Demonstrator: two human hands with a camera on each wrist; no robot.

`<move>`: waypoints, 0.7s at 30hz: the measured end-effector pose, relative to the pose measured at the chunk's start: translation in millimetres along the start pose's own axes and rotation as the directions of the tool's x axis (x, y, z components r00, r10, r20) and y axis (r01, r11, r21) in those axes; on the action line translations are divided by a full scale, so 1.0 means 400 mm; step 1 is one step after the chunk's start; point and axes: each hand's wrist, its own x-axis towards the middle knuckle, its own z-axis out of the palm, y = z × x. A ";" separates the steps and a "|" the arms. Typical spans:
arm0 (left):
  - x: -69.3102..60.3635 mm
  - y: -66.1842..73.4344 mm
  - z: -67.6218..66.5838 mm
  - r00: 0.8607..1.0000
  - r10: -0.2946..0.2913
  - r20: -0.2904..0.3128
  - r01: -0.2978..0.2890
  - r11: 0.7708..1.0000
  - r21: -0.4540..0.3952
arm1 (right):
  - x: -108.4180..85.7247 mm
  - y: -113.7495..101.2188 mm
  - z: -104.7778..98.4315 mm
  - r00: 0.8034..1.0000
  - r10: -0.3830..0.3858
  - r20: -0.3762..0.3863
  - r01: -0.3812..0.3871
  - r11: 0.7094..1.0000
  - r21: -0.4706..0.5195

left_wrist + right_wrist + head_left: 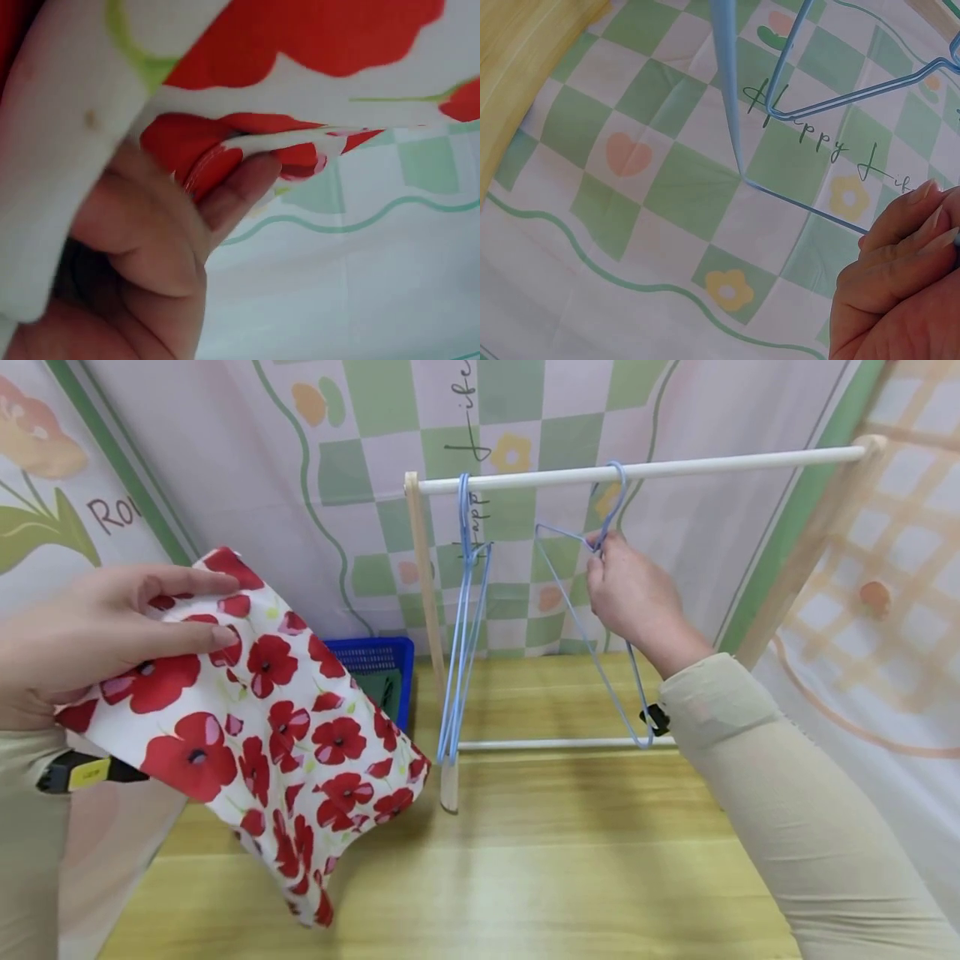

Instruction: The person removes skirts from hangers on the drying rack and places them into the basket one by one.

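Note:
From my left hand (123,627) hangs a white cloth with red poppies (288,727), its upper edge held between thumb and fingers. In the left wrist view the cloth (337,37) drapes over and around that hand (150,255). On the right, my right hand (633,585) grips a blue wire hanger (585,627) just below its hook, and the hook loops over the white rail (750,462). Several more blue hangers (461,652) hang bunched at the rail's left end. The right wrist view shows curled fingers (907,255) at the hanger's neck.
A rack with wooden posts (427,577) stands on the wooden table (480,877), with a lower white bar (547,744). Behind its left post sits a blue basket (408,668) with dark green fabric inside. A patterned curtain (360,443) hangs close behind.

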 end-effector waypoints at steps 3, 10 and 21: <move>0.001 -0.004 -0.017 0.995 0.033 -0.090 -0.030 0.999 0.032 | 0.001 -0.001 0.000 1.000 0.001 -0.001 -0.001 1.000 -0.001; 0.016 -0.004 -0.054 0.969 0.062 -0.239 -0.089 0.991 -0.104 | 0.000 0.000 0.001 1.000 0.002 0.000 -0.002 1.000 0.001; 0.051 -0.035 -0.085 0.957 0.086 -0.276 -0.207 0.871 -0.446 | -0.002 0.001 0.000 1.000 -0.003 -0.010 0.003 1.000 -0.002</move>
